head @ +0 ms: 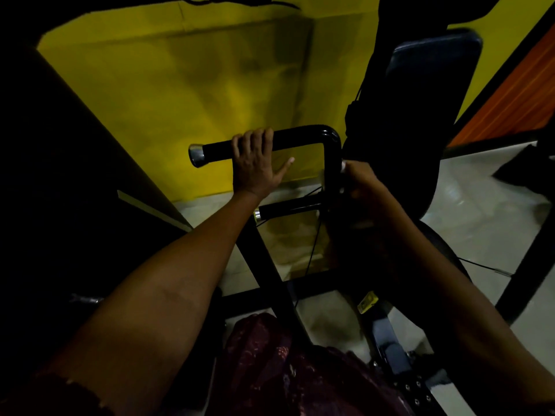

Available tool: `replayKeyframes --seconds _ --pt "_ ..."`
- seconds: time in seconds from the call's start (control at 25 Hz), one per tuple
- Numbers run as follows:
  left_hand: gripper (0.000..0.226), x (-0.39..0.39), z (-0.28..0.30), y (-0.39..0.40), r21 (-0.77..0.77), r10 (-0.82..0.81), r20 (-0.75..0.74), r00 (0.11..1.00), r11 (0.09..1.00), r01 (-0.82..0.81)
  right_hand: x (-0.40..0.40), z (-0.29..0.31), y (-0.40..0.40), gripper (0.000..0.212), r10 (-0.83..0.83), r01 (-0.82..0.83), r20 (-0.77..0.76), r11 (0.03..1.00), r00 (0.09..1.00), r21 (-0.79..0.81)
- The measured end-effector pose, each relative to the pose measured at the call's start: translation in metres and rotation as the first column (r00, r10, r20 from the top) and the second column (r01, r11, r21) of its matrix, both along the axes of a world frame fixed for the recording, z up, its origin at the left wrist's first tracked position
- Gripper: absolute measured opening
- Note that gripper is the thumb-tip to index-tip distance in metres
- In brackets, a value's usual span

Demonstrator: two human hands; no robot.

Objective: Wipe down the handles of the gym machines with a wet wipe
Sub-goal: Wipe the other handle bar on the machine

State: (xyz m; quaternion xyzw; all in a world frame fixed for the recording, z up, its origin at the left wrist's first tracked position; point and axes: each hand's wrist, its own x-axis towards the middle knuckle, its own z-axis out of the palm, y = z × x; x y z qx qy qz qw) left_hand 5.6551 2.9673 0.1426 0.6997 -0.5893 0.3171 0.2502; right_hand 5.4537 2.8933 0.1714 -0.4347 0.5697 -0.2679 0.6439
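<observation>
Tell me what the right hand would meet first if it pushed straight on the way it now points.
Probably the black upright bar of the handle frame: the right hand, holding something white, is already at it. Depth is unclear.

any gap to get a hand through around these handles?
Yes: the open rectangle between the upper handle, the lower handle and the upright tube. Right of the tube is crowded: right hand with wipe, against the dark pad.

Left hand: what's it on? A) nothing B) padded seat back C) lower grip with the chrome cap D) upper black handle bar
D: the left hand has its fingers curled over the upper black handle bar, thumb hanging free below, well above the lower grip.
</observation>
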Motion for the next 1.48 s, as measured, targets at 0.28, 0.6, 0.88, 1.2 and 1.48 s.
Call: replayKeyframes --seconds 0.28,0.6,0.88,1.2,1.48 --pt "0.062 0.000 0.001 0.000 0.016 0.006 0.004 1.000 1.000 -0.006 -0.009 -0.019 0.003 0.020 0.071 -0.076 -0.042 0.988 0.997 -0.138" --pt "0.061 -0.001 0.001 0.001 0.014 0.020 0.016 1.000 1.000 -0.020 0.017 0.040 -0.022 0.013 0.042 -0.055 -0.044 0.923 0.998 -0.381" --pt "0.062 -0.002 0.001 0.000 0.009 0.009 0.009 1.000 1.000 -0.009 0.021 0.044 -0.036 0.011 0.073 -0.172 -0.236 0.885 0.969 -0.433" --pt "0.061 -0.001 0.001 0.000 0.004 -0.003 -0.005 1.000 1.000 0.003 0.016 0.035 -0.019 0.018 0.131 -0.173 -0.117 0.832 0.984 -0.527" --pt "0.062 0.000 0.002 0.001 0.019 0.006 0.005 1.000 1.000 -0.006 0.038 0.063 -0.018 0.027 0.202 -0.507 -0.501 0.619 0.841 -0.601"
